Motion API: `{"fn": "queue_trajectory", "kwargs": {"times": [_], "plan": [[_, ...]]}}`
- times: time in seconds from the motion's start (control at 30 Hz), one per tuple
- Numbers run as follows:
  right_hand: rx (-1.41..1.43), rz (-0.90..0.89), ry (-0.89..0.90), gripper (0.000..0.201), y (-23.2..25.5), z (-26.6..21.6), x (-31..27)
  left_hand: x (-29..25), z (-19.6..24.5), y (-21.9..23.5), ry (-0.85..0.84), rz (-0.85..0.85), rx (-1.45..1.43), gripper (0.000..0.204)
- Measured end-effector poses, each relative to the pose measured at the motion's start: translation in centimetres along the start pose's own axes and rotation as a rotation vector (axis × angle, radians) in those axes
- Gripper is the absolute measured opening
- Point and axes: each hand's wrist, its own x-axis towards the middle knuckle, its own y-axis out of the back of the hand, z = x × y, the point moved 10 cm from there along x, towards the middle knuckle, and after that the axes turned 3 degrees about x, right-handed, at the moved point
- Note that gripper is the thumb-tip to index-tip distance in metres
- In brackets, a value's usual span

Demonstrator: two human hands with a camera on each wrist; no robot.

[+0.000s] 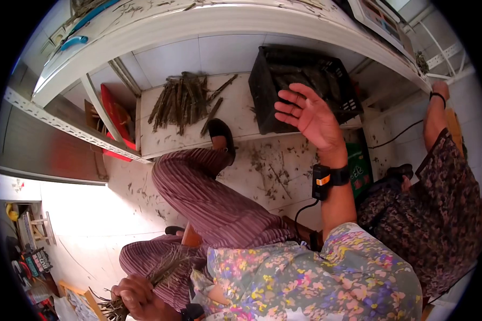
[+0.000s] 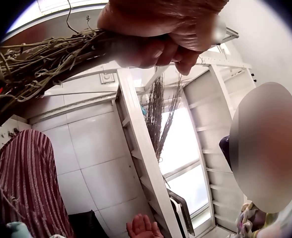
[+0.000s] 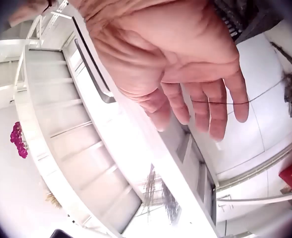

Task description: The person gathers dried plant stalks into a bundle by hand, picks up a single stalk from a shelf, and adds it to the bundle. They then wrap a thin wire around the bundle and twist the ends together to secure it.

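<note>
My left hand [image 1: 136, 297], low at the left of the head view, grips a bundle of thin dry stems [image 1: 168, 267]. In the left wrist view the fingers curl round that bundle [image 2: 42, 67], whose wiry ends stick out to the left. My right hand [image 1: 313, 115] is raised in front of a black plastic crate [image 1: 265, 109], fingers loosely spread. Its palm faces the camera in the right wrist view, where a thin dark strand [image 3: 265, 94] crosses the fingers. Bundles of cut stems [image 1: 179, 104] lie on the low white shelf to the left of the crate.
A white metal rack [image 1: 230, 40] spans the front, with blue-handled shears [image 1: 74, 41] on its top. Plant scraps [image 1: 273, 171] litter the tiled floor. A green bag [image 1: 358, 168] stands below the crate. Another person [image 1: 428, 214] in dark patterned clothes is at my right.
</note>
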Motion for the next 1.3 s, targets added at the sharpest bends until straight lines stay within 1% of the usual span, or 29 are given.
{"fn": "queue_trajectory", "kwargs": {"times": [0.07, 0.17, 0.27, 0.37, 0.47, 0.5, 0.57, 0.6, 0.67, 0.7, 0.73, 0.8, 0.87, 0.93, 0.97, 1.03, 1.07, 1.1, 1.13, 1.17, 1.2, 1.23, 1.27, 1.3], "plan": [[0.034, -0.076, 0.026, 0.046, -1.8, -0.5, 0.0, 0.1, -0.1, 0.3, 0.003, 0.014, 0.009, 0.036], [-0.048, -0.152, 0.085, 0.048, -5.2, -1.9, 0.0, 0.1, -0.3, 0.7, -0.009, -0.005, -0.022, 0.034], [-0.083, -0.218, 0.121, 0.050, -8.1, -3.0, -0.2, -0.1, -0.1, 0.8, -0.002, 0.027, 0.002, 0.034], [-0.102, -0.302, 0.165, 0.050, -11.2, -4.0, -0.3, -0.1, 0.1, -0.1, -0.031, -0.080, -0.020, 0.035], [-0.126, -0.355, 0.194, 0.053, -14.0, -4.5, -0.3, -0.2, -0.2, -0.4, 0.004, -0.015, -0.002, 0.030], [-0.134, -0.354, 0.196, 0.055, -15.0, -4.6, -0.3, -0.1, 0.0, -1.2, -0.004, -0.078, 0.010, 0.036], [-0.147, -0.354, 0.199, 0.060, -16.7, -4.7, -0.2, 0.0, -1.3, -1.0, 0.026, -0.083, -0.004, 0.033], [-0.148, -0.370, 0.192, 0.062, -17.5, -4.6, -0.2, 0.2, -1.6, -1.2, 0.039, -0.085, -0.009, 0.031], [-0.144, -0.407, 0.180, 0.067, -19.1, -3.8, -0.3, 0.3, -2.1, -1.9, 0.093, -0.090, 0.144, 0.018], [-0.156, -0.430, 0.147, 0.071, -20.0, -3.3, -0.4, 0.4, -2.1, -2.9, 0.120, -0.089, 0.225, 0.017], [-0.166, -0.453, 0.114, 0.076, -20.8, -2.8, -0.6, 0.5, -2.0, -3.8, 0.149, -0.088, 0.306, 0.020], [-0.145, -0.485, 0.052, 0.081, -22.3, -1.6, -1.1, 1.0, -1.8, -6.6, 0.202, -0.203, 0.356, 0.039], [-0.085, -0.502, -0.012, 0.083, -23.9, 0.4, -1.7, 1.3, -2.3, -8.5, 0.360, -0.322, 0.285, 0.041], [0.007, -0.502, -0.095, 0.082, -25.5, 2.0, -2.5, 1.6, -2.3, -10.1, 0.410, -0.377, 0.359, 0.047], [0.055, -0.513, -0.133, 0.081, -26.3, 3.0, -2.9, 2.2, -1.6, -11.0, 0.215, -0.416, 0.395, 0.042], [0.147, -0.543, -0.173, 0.075, -28.1, 4.7, -3.6, 2.3, -2.0, -12.1, 0.199, -0.459, 0.365, 0.037], [0.199, -0.540, -0.198, 0.071, -28.6, 5.3, -3.9, 2.2, -1.9, -12.7, 0.191, -0.483, 0.348, 0.035], [0.250, -0.539, -0.218, 0.067, -28.9, 6.1, -4.2, 2.0, -2.3, -13.1, 0.206, -0.513, 0.307, 0.027], [0.301, -0.536, -0.241, 0.063, -29.4, 6.6, -4.4, 1.9, -2.4, -12.8, 0.238, -0.491, 0.280, 0.027], [0.312, -0.473, -0.195, 0.056, -29.3, 6.6, -4.2, 1.8, -2.7, -12.4, 0.269, -0.469, 0.252, 0.028], [0.327, -0.453, -0.205, 0.053, -28.4, 6.8, -3.8, 1.6, -2.8, -12.1, 0.297, -0.446, 0.225, 0.029], [0.343, -0.433, -0.215, 0.050, -27.0, 6.8, -3.2, 1.5, -2.6, -10.8, 0.320, -0.374, 0.171, 0.025], [0.362, -0.413, -0.226, 0.047, -26.3, 6.9, -3.0, 1.8, -2.7, -9.2, 0.317, -0.322, 0.218, 0.024], [0.253, -0.244, -0.143, 0.046, -25.2, 6.2, -2.6, 2.0, -2.2, -7.9, 0.294, -0.246, 0.187, 0.025]]}}
